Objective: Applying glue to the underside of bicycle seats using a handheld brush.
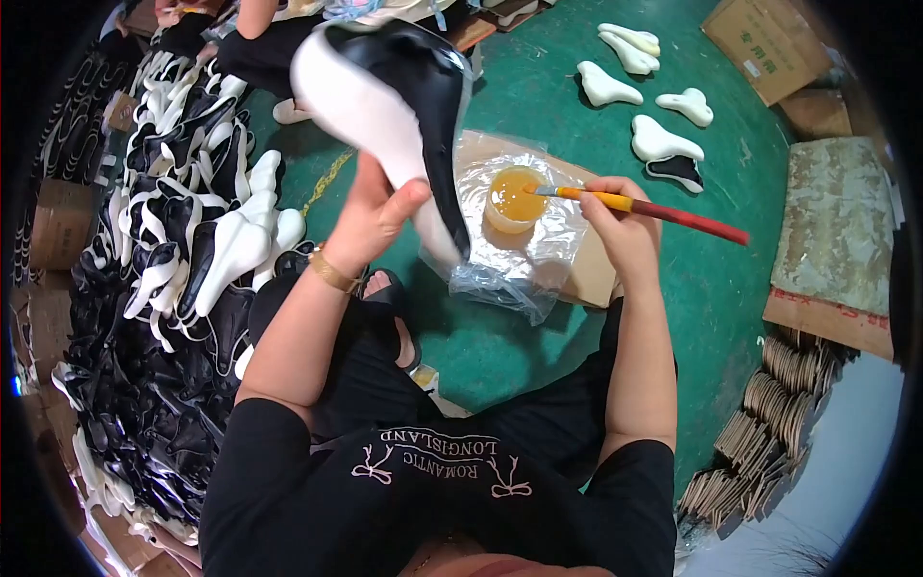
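My left hand (373,216) grips a bicycle saddle piece (356,101), white on one side with a glossy black shell or cover, and holds it up tilted. My right hand (623,229) is closed around a paintbrush (692,220) with a red and yellow handle. The brush tip is over or in the amber, glue-like liquid in a round clear tub (510,228). Under the tub lies crumpled clear plastic film (505,295) on a cardboard sheet (588,274). The saddle's lower tip hangs just left of the tub, above the film.
White saddle pads (663,139) lie on the green floor (716,260) at the far right. A large heap of black and white saddle covers (144,356) fills the left side. Cardboard boxes (766,43) and stacked thin brown pieces (755,433) stand at the right. Another person sits beyond the saddle.
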The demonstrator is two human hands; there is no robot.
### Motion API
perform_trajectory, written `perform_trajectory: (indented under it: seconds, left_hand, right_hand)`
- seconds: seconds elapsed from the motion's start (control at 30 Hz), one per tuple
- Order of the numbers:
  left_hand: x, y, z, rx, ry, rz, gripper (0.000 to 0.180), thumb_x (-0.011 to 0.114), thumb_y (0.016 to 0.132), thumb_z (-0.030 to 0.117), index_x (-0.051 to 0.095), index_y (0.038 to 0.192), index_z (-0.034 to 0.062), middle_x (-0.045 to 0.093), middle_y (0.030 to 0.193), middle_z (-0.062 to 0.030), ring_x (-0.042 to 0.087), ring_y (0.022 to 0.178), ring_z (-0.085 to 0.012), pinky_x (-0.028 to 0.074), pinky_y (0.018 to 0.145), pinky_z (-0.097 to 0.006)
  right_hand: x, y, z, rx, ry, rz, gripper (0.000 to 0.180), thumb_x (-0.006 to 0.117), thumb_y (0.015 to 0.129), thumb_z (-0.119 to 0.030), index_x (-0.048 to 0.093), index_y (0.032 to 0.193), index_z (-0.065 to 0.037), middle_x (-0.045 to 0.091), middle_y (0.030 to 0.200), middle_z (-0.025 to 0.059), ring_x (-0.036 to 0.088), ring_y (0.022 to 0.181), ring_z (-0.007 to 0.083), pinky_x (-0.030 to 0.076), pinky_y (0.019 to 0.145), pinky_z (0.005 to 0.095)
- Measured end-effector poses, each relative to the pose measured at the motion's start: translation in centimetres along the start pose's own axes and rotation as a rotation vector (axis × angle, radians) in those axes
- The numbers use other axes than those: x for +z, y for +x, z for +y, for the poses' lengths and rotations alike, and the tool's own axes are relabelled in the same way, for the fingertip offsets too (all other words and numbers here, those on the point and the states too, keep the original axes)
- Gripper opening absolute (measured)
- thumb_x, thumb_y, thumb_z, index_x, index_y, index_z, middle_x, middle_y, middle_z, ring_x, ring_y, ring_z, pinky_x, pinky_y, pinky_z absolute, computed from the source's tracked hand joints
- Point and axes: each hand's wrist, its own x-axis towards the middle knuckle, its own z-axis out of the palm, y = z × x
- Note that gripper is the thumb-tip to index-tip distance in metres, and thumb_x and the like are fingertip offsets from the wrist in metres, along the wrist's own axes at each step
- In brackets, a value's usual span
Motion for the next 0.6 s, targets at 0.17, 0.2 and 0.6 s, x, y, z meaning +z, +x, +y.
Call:
perform_trajectory:
  seconds: [0.17,0.2,0.6]
  left_hand:
    - [0.6,-1.0,3.6,-0.091,0.312,0.023,0.035,0.081,0.075,0.029,0.070,0.098,0.0058,0.068,0.094,-0.0029,0.062,0.087,-0.0126,0.049,0.080,-0.026]
    - [0.6,-1.1,4.3,-0.252,0.251,0.022,0.037,0.081,0.074,0.028,0.070,0.101,0.0051,0.068,0.099,-0.0040,0.062,0.091,-0.0140,0.049,0.081,-0.027]
    - [0.8,-0.6,0.5,-0.663,-0.305,-0.131,0.034,0.070,0.086,0.029,0.065,0.106,0.0019,0.066,0.098,-0.0065,0.061,0.094,-0.0156,0.046,0.086,-0.029]
  right_hand:
    - [1.7,0.4,2.3,0.009,-0.186,-0.045,0.015,0.068,0.081,-0.010,0.064,0.091,0.000,0.065,0.078,0.0038,0.059,0.068,0.0093,0.047,0.061,0.0224]
    - [2.2,0.6,2.3,-0.065,-0.311,-0.046,0.015,0.068,0.081,-0.010,0.064,0.091,0.001,0.064,0.078,0.0036,0.058,0.067,0.0088,0.047,0.060,0.0220]
    - [1.4,0.0,-2.2,0.020,0.347,0.016,0.008,0.067,0.082,-0.003,0.062,0.086,0.002,0.065,0.082,0.0069,0.061,0.068,0.0104,0.051,0.062,0.0224]
